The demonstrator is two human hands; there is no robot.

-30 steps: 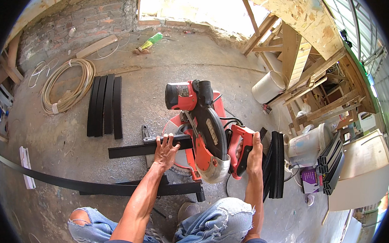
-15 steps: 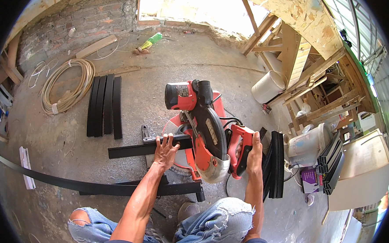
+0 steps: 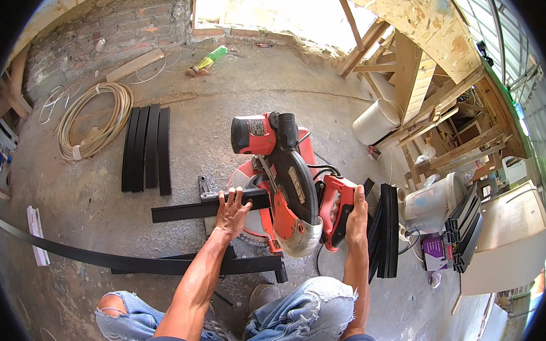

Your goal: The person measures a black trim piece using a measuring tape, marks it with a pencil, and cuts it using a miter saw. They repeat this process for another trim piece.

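A red and black miter saw [image 3: 298, 187] stands on the floor in front of me, its head lowered over its round base. My right hand [image 3: 356, 223] is closed round the saw's red handle [image 3: 337, 201] at the right. At the left of the blade guard, my left hand [image 3: 232, 214] holds down a black profile strip [image 3: 184, 211], fingers over its far edge. The strip lies across the saw base, against the fence, and runs under the guard. Its cut end and the blade's contact with it are hidden by the guard.
Several black strips [image 3: 147, 150] lie side by side at the left, near a coiled hose [image 3: 80, 145]. Long black strips [image 3: 206, 266] cross the floor close to my knees. More strips [image 3: 387, 232], a bucket [image 3: 428, 209] and a purple box [image 3: 435, 252] sit at the right.
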